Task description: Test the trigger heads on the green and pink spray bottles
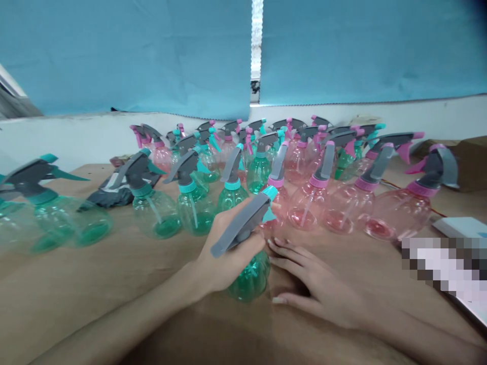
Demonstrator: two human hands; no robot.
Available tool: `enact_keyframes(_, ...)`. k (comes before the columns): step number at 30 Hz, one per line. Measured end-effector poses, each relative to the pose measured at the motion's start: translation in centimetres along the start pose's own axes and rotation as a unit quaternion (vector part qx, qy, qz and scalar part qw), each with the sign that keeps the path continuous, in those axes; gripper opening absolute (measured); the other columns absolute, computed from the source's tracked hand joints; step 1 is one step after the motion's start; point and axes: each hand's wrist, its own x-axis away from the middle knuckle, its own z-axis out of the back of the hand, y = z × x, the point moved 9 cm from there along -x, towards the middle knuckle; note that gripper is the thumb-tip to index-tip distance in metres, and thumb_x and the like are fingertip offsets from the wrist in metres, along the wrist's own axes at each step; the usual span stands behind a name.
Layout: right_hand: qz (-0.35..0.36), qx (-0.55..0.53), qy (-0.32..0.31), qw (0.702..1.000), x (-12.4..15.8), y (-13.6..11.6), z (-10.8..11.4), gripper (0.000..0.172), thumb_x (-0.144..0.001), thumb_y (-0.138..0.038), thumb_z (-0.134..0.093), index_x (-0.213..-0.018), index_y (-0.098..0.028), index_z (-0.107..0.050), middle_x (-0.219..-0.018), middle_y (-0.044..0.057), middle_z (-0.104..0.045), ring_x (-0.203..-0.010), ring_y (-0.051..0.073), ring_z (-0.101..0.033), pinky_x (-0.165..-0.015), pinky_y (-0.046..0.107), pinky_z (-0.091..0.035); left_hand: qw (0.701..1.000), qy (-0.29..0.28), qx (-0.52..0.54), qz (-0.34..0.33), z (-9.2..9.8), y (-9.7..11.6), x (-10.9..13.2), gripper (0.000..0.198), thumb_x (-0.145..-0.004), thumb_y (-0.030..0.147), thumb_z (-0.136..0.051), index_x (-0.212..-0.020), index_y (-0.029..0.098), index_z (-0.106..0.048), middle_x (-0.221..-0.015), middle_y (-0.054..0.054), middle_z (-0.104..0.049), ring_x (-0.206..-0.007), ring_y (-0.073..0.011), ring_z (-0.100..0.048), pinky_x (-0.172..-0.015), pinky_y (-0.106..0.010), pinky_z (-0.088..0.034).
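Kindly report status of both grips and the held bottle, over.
Left grip closed on green bottle. Right grip open beside it. Other bottles stand close ahead.

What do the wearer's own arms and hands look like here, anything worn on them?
Both the left hand and right hand are ungloved. The left forearm and right forearm are bare, with no sleeve, watch or bracelet showing. No ring shows, though some left fingers are hidden.
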Motion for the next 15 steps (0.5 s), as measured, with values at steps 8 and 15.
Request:
enact_keyframes(8, -0.001, 0.005, -0.008, 1.000, -0.01, 0.15, -0.22, 0.070, -0.087, -0.061, -0.051, -0.143, -0.022, -0.038, -0.152, 0.006, -0.031, -0.141, 0.027, -0.024, -0.114, 0.049, -0.026, 0.997, -0.019, 0.072, 0.007, -0.38, -0.12, -0.16, 0.009, -0.072, 0.019, -0.053, -0.073, 0.023, -0.045, -0.065, 0.004, -0.053, -0.055, -0.0129, -0.049, -0.051, -0.026, -0.040)
enact_keyframes(15, -0.003, 0.000, 0.002, 1.000, 0.02, 0.01, -0.02, 0.069, -0.086, -0.060, -0.052, -0.143, -0.022, -0.040, -0.152, 0.006, -0.033, -0.140, 0.027, -0.025, -0.113, 0.049, -0.027, 0.996, -0.027, 0.083, 0.008, -0.53, -0.03, -0.15, 0.012, -0.074, 0.018, -0.053, -0.073, 0.023, -0.042, -0.062, 0.006, -0.048, -0.052, -0.0124, -0.046, -0.050, -0.027, -0.037)
